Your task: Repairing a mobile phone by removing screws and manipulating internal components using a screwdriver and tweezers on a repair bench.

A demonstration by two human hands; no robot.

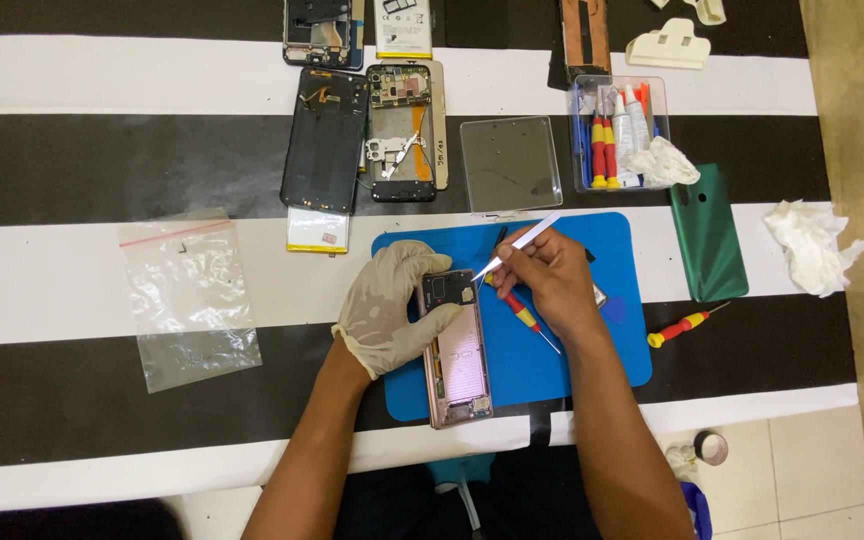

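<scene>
Gloved left hand [389, 305] clamps the opened rose-gold phone chassis [455, 350] flat on the blue rubber mat [592, 340] while bare right hand [550, 280] pinches white tweezers [518, 245]: approach its top edge shallow, wrist braced.

A thin, matt pale rubber glove [389, 305] covers the left hand; the opened phone [455, 350] shows a glossy pinkish metal frame. The blue mat [612, 350] looks matt and rubbery, the white tweezers [518, 245] smooth, the green back cover [708, 233] glossy plastic, and the zip bag [188, 297] clear and crinkly.
</scene>
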